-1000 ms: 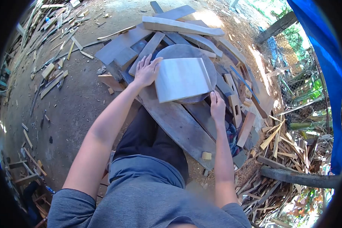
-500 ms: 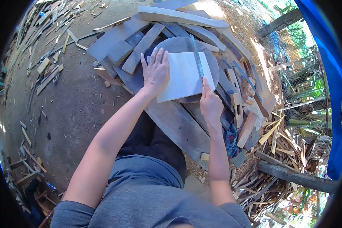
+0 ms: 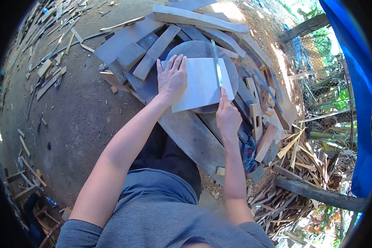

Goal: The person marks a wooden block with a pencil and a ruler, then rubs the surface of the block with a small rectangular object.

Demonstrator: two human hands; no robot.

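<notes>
A pale, squarish flat board lies on a dark round wooden disc. My left hand presses flat on the board's left edge, its fingers stretched away from me. Closed around the near end of a long narrow metal strip, my right hand has its index finger extended along it. The strip lies across the right part of the board, and its far end passes beyond the board's far edge over the disc. What kind of tool it is, I cannot tell.
Wooden pieces surround the disc on a plank worktop. To the right lies a blue strip with a brown end. Mortised blocks and a plaid cloth are nearer. Offcuts litter the ground at left.
The metal strip and my right hand have shifted slightly toward me, and the strip's far end has moved a little right. My left hand stays on the board.
</notes>
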